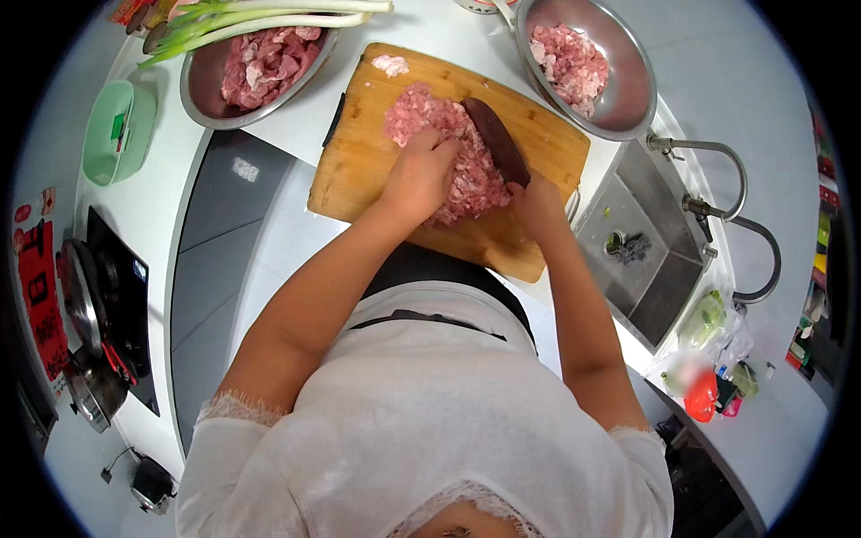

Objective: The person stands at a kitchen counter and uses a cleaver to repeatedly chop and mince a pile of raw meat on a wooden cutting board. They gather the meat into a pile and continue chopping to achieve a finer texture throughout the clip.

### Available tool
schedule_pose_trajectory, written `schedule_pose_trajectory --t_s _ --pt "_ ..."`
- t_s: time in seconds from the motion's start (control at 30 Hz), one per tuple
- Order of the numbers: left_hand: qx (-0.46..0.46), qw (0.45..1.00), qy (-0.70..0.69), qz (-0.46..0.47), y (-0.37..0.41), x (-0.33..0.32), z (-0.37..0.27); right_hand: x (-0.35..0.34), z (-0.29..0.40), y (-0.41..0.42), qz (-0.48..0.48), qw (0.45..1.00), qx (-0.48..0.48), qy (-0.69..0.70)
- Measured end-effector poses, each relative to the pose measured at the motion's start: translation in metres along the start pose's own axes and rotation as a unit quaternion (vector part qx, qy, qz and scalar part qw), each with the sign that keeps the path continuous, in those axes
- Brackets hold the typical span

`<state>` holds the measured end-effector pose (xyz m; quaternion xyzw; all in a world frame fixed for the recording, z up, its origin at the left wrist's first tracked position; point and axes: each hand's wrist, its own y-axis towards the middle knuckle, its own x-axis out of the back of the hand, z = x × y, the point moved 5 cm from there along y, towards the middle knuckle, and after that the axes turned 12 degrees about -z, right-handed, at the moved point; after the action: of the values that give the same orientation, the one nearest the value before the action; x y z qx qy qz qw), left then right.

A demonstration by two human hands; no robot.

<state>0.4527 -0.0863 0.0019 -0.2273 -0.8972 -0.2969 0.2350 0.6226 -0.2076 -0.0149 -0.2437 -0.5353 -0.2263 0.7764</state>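
Chopped raw meat (471, 181) is spread in a band across a wooden cutting board (356, 161). My right hand (538, 205) grips a dark-bladed kitchen knife (496, 141) near the board's right side. Its broad blade lies along the right edge of the meat, and the handle is mostly hidden in my fist. My left hand (425, 175) rests on the meat's left side with fingers bent; whether they pinch any is hidden. One pale piece of fat (391, 65) sits apart at the board's far left corner.
A steel bowl (195, 101) of meat chunks stands far left, with scallions (282, 23) across its rim. Another steel bowl (632, 81) at far right holds minced meat. Beyond are a green plastic container (101, 158), an induction cooktop (128, 302) and a sink (632, 282) with a faucet (736, 168).
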Motion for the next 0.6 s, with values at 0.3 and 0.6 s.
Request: schedule_pose_trajectory --t_s 0.3,0.6 --pt "0.012 0.999 0.005 -0.034 -0.003 0.010 0.002 0.001 0.004 -0.002 -0.010 1.000 0.017 0.004" --pt "0.146 0.981 0.111 -0.055 -0.031 0.034 0.023 0.006 -0.006 0.003 -0.004 1.000 0.000 0.016"
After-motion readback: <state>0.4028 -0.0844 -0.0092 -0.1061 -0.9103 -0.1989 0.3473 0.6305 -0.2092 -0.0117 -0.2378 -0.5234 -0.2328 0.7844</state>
